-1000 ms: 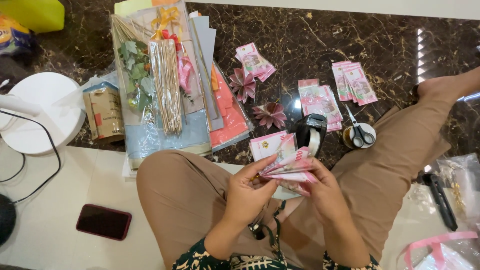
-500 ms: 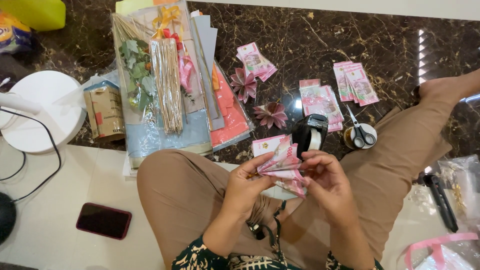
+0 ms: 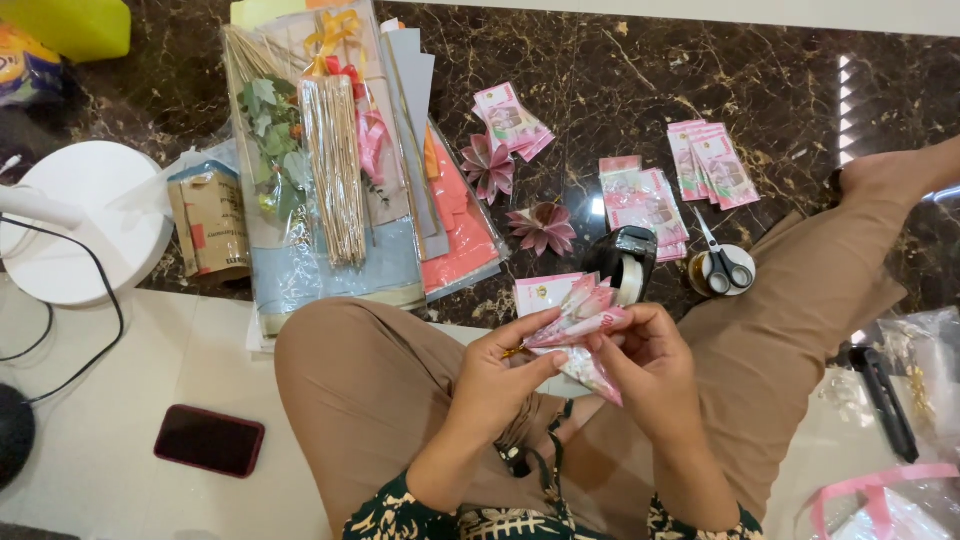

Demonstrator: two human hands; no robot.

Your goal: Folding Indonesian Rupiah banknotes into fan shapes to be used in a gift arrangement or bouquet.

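Dark marble floor at the top, pale tiles below, crossed legs in tan trousers in the middle. On the left a white round stand base with a black cable, beside it a flat bundle of florist supplies: wooden skewers, green leaves, ribbons, grey and coral paper sheets. A dark phone face down on the tile near the left knee. Further right, three loose stacks of pink banknotes on the marble, well apart from each other. Two finished folded pink flowers between the paper sheets and the notes. A black tape dispenser just above the hands, small scissors on a round lid beside it. In front of the lap, left hand and right hand both closed in a pinch around folded pink banknotes, held fanned in the air above the knees, fingertips meeting at the middle. Judging by this: two flowers done, a third only partly shaped, many notes not yet folded, skewers and wrapping untouched.
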